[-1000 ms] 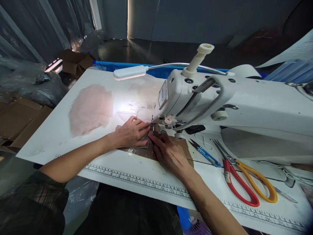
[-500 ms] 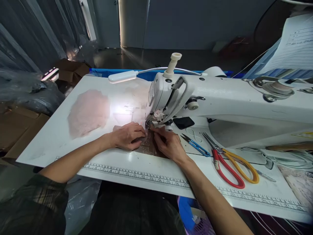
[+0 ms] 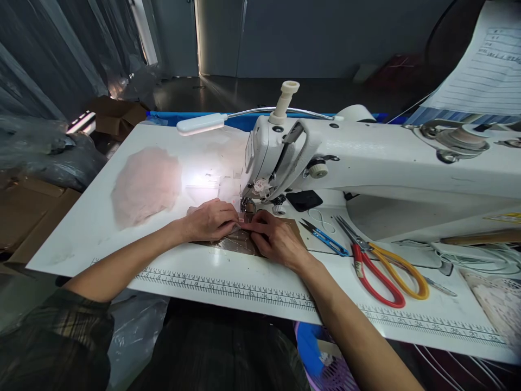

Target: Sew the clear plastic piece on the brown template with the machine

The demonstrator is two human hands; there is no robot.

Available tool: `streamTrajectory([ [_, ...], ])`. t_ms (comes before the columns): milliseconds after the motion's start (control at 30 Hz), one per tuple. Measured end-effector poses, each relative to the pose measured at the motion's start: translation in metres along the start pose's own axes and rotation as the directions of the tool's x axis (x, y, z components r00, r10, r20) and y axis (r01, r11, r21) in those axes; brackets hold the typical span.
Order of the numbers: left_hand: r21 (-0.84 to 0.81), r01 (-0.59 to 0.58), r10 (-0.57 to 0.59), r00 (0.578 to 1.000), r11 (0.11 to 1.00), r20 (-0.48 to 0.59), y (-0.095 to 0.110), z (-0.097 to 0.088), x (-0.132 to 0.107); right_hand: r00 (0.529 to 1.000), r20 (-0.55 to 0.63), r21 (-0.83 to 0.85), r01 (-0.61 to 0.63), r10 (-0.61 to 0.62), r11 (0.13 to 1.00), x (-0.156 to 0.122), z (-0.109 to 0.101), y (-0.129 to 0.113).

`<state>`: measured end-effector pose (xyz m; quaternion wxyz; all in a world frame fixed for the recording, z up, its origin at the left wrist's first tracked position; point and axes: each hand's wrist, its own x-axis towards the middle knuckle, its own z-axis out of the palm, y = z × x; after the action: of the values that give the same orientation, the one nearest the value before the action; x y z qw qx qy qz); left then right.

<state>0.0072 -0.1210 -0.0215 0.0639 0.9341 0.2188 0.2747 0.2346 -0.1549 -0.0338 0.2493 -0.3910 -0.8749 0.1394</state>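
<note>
A white sewing machine (image 3: 366, 157) stands on a white table (image 3: 101, 222). Both my hands meet just in front of its needle. My left hand (image 3: 209, 220) lies with fingers curled and pressed on a small pale piece of fabric (image 3: 240, 218). My right hand (image 3: 274, 236) pinches the same piece from the right, fingertips touching those of the left. Under the hands lies a brown, shiny sheet (image 3: 240, 244).
A heap of pink fabric (image 3: 146, 184) sits left on the table under a gooseneck lamp (image 3: 201, 124). Blue thread snips (image 3: 325, 239) and red-and-yellow scissors (image 3: 382, 269) lie to the right. A printed ruler (image 3: 228, 285) runs along the front edge. Boxes stand at left.
The view has drawn back and shifted. My hands have slid slightly toward me from the needle, fingertips now pinched together on the small piece.
</note>
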Motion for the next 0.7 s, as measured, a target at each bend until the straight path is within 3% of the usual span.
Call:
streamTrajectory([
  [100, -0.028, 0.072, -0.074, 0.992, 0.997, -0.1, 0.003, -0.004, 0.003, 1.0, 0.004, 0.0, 0.004, -0.004, 1.0, 0.0, -0.002, -0.003],
  [200, -0.059, 0.025, -0.033, 0.991, 0.998, -0.127, 0.003, -0.004, 0.004, 1.0, 0.009, 0.013, 0.005, -0.006, 1.0, 0.001, -0.004, -0.003],
  [367, 0.031, -0.097, 0.098, 0.995, 0.995, -0.03, 0.0, 0.006, -0.002, 0.998, -0.02, 0.044, -0.051, 0.052, 0.998, 0.002, -0.008, -0.002],
  [567, 0.168, -0.179, 0.173, 0.984, 0.97, 0.045, -0.001, 0.006, -0.003, 0.998, 0.067, 0.113, -0.019, 0.012, 0.993, 0.002, -0.012, -0.002],
  [700, 0.288, -0.235, 0.217, 0.972, 0.928, 0.095, 0.002, 0.004, -0.001, 0.994, -0.004, 0.029, -0.105, 0.106, 0.994, 0.0, -0.006, 0.004],
])
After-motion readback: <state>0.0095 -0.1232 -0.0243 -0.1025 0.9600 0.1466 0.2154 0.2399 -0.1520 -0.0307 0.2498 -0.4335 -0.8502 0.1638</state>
